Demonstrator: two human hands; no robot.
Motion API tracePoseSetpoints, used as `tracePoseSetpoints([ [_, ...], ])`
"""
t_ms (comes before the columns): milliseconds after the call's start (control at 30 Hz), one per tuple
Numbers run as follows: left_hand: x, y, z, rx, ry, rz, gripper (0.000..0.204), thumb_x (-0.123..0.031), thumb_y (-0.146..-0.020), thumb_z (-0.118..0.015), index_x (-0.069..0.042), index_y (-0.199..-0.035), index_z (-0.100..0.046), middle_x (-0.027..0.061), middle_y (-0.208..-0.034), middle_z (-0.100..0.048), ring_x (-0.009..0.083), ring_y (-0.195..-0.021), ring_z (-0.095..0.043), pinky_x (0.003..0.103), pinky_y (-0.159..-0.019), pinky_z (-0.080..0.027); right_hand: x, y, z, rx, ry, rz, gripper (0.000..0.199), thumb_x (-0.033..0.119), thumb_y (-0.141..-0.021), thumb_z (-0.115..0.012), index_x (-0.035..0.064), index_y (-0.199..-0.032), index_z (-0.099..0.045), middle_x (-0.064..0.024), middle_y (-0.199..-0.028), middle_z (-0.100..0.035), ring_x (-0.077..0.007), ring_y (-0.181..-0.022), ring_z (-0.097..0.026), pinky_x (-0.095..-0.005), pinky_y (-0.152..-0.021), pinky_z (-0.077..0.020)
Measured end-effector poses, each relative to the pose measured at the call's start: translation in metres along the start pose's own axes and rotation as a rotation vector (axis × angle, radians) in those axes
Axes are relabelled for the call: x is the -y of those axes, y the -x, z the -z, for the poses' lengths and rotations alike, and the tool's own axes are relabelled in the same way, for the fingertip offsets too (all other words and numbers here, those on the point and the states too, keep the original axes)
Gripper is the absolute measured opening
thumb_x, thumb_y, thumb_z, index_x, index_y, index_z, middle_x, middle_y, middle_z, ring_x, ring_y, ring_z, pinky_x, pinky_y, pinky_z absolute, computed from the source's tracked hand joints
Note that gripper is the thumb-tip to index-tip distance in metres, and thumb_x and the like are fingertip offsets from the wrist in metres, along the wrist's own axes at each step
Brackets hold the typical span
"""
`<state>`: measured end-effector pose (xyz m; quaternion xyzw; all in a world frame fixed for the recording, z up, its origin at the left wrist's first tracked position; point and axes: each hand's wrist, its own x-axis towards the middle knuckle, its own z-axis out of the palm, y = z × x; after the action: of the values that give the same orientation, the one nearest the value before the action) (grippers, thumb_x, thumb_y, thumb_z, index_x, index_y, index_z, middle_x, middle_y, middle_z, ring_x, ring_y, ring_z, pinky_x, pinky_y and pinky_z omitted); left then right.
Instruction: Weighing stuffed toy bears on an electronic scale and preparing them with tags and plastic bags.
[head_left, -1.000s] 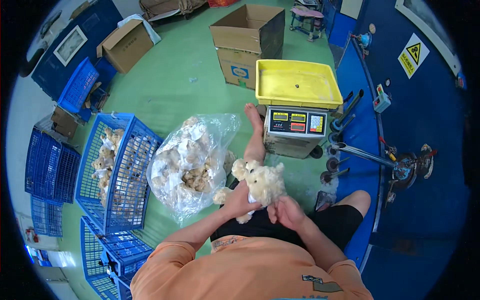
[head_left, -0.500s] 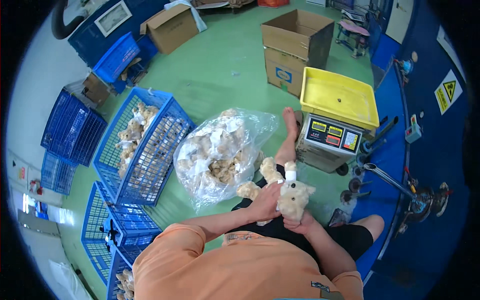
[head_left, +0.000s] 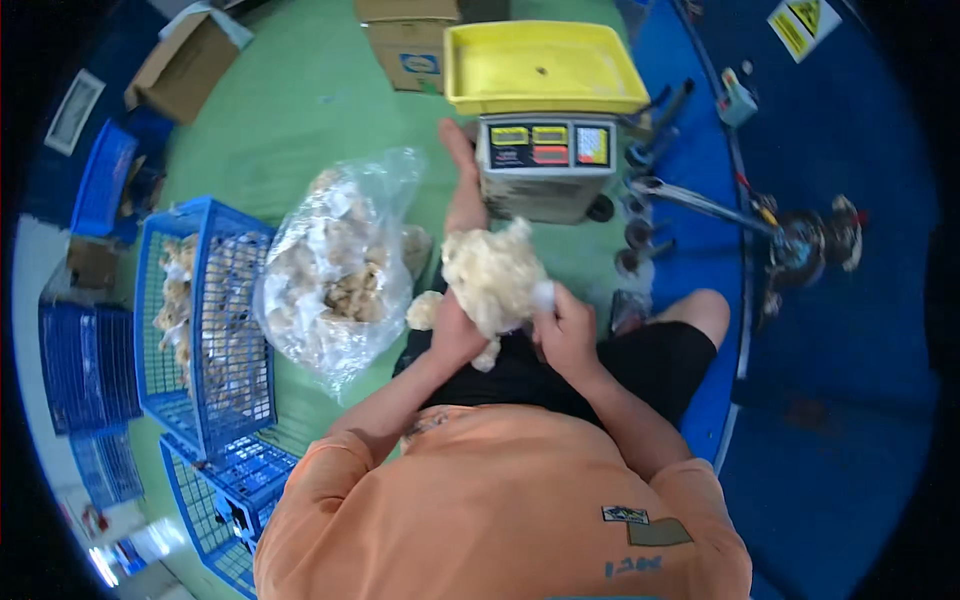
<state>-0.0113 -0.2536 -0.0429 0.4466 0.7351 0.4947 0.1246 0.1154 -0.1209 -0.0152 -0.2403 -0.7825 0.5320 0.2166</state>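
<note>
A cream fluffy plush toy is held up above my lap, turned so its furry side shows and its face does not. My left hand is closed round its lower left side, fingers partly hidden under the fur. On the other side, my right hand pinches a small white piece at the toy's edge. Beside my left wrist, a tan plush piece shows at my thigh; whether it belongs to the same toy I cannot tell. To the left stands a clear plastic bag full of tan plush toys.
A blue mesh crate of plush toys stands left of the bag, with another blue crate nearer. Ahead, a yellow tray rests on a digital scale. Metal pipework juts out at right. Cardboard boxes stand farther off.
The toy has been turned over, from face showing to furry side showing. My right hand has shifted to the white piece. The whole view has swung right and tilted downward.
</note>
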Motion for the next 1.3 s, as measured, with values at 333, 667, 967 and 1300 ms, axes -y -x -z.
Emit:
tracePoseSetpoints([
  [333, -0.020, -0.024, -0.004, 0.144, 0.014, 0.042, 0.053, -0.016, -0.082, -0.074, -0.003, -0.131, -0.057, 0.0169, -0.124, -0.063, 0.0312, -0.108, -0.064, 0.038, -0.089, -0.052, -0.003, -0.035, 0.008, -0.156, 0.034, 0.494, 0.008, 0.004, -0.088, -0.062, 0.0012, -0.094, -0.058, -0.0043, -0.063, -0.052, -0.0196, -0.046, -0.039, -0.0322, -0.048, -0.0368],
  [667, -0.009, -0.036, -0.002, 0.096, 0.202, 0.097, 0.050, -0.011, -0.080, -0.071, -0.004, -0.128, -0.059, 0.0190, -0.125, -0.063, 0.0370, -0.112, -0.062, 0.041, -0.093, -0.049, 0.030, -0.035, 0.036, 0.329, -1.141, -0.362, 0.005, 0.002, -0.093, -0.052, 0.0022, -0.097, -0.056, -0.0035, -0.068, -0.053, -0.0092, -0.052, -0.041, -0.0229, -0.049, -0.0360],
  [967, -0.014, -0.035, 0.004, 0.039, -0.195, -0.179, 0.051, -0.010, -0.079, -0.069, -0.005, -0.129, -0.059, 0.0187, -0.123, -0.063, 0.0384, -0.114, -0.059, 0.044, -0.096, -0.047, 0.030, -0.037, 0.030, 0.101, -0.522, -0.278, 0.017, -0.003, -0.092, -0.048, 0.0032, -0.108, -0.052, 0.0021, -0.064, -0.045, -0.0063, -0.051, -0.037, -0.0214, -0.048, -0.0304],
  [1300, 0.003, -0.038, 0.016, -0.157, 0.168, -0.036, 0.049, -0.009, -0.081, -0.068, -0.001, -0.128, -0.060, 0.0180, -0.125, -0.063, 0.0330, -0.115, -0.061, 0.042, -0.096, -0.047, 0.043, -0.029, 0.038, 0.258, -1.147, -0.306, 0.008, 0.001, -0.093, -0.050, 0.0061, -0.100, -0.051, 0.0015, -0.064, -0.045, -0.0068, -0.050, -0.037, -0.0207, -0.045, -0.0283],
])
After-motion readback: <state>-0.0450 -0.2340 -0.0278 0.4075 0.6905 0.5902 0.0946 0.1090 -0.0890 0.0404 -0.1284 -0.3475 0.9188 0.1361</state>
